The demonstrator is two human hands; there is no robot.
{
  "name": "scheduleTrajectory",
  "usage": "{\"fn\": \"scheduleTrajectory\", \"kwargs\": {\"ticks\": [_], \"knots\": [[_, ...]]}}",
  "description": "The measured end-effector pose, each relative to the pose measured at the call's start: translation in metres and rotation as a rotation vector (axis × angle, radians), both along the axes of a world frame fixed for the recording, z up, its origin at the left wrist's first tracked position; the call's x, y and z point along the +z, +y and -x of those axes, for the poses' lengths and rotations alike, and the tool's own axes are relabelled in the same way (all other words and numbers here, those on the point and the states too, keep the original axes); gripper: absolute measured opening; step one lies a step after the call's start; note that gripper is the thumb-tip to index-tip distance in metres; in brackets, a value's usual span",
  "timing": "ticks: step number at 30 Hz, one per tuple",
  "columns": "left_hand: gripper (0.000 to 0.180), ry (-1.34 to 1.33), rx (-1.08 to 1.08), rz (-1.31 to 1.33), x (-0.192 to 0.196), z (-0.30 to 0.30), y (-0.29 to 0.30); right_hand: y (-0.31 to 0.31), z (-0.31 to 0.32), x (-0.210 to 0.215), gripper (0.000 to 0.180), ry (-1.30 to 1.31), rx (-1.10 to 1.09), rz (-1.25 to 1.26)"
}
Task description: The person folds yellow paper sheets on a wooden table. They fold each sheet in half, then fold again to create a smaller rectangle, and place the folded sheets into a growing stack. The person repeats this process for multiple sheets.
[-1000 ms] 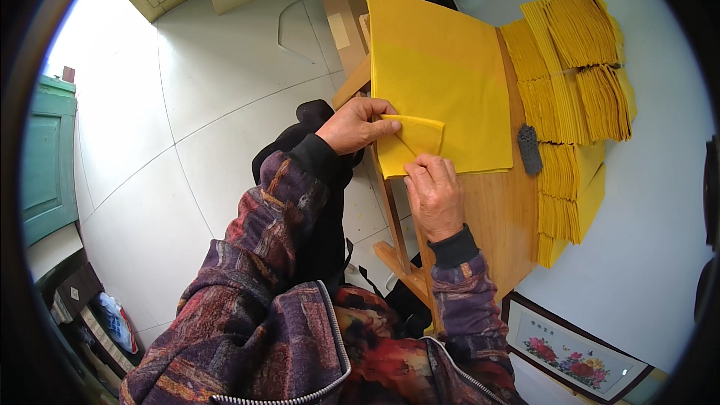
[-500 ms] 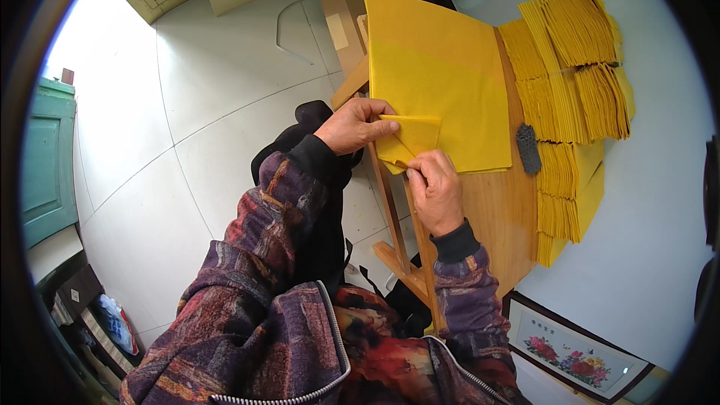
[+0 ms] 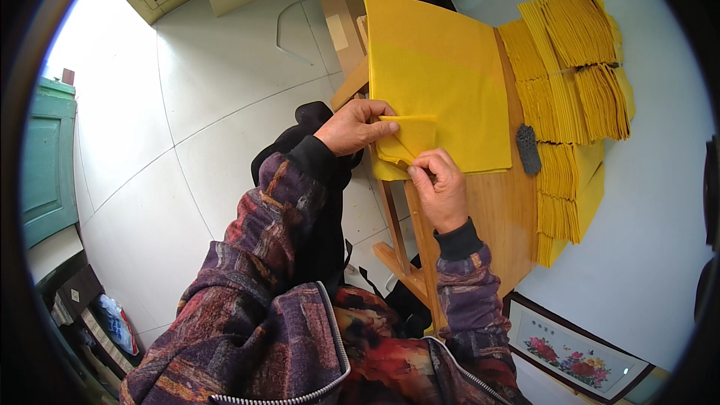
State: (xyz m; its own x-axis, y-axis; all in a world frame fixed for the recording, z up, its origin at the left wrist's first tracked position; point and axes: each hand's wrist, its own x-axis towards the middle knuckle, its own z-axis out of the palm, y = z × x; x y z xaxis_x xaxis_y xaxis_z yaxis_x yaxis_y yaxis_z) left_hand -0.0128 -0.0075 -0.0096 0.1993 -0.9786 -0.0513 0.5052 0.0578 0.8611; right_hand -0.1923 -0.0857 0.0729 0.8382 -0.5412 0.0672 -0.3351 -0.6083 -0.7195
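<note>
A stack of large yellow paper sheets [image 3: 442,67] lies on a wooden table [image 3: 499,210]. Its near corner, the top sheet's folded corner [image 3: 411,139], is doubled over. My left hand [image 3: 356,127] pinches the upper edge of that fold between thumb and fingers. My right hand [image 3: 439,187] pinches the lower point of the same fold near the table's edge. Both hands touch the same sheet.
Rows of folded yellow paper bundles [image 3: 574,67] cover the table's right side. A small dark block [image 3: 528,148] lies between them and the sheets. A framed flower picture [image 3: 574,345] leans at lower right. A green cabinet [image 3: 49,157] stands left on the tiled floor.
The folded corner has been worked tighter: my left hand's fingers slid right along the fold's upper edge and my right hand shifted slightly up toward the fold's tip.
</note>
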Motion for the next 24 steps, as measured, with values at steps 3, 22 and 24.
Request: {"fn": "scheduleTrajectory", "kwargs": {"ticks": [3, 22, 24], "knots": [[0.018, -0.010, 0.005, 0.009, 0.001, 0.000, 0.001, -0.001, 0.001, 0.002, 0.006, -0.001, -0.030, -0.066], [0.015, -0.063, -0.007, -0.086, 0.006, -0.003, 0.001, 0.000, -0.007, 0.005, 0.010, -0.125, -0.247, 0.157], [0.014, -0.093, 0.011, -0.047, 0.004, -0.002, 0.000, 0.009, 0.002, 0.013, 0.010, -0.112, -0.216, 0.288]]}}
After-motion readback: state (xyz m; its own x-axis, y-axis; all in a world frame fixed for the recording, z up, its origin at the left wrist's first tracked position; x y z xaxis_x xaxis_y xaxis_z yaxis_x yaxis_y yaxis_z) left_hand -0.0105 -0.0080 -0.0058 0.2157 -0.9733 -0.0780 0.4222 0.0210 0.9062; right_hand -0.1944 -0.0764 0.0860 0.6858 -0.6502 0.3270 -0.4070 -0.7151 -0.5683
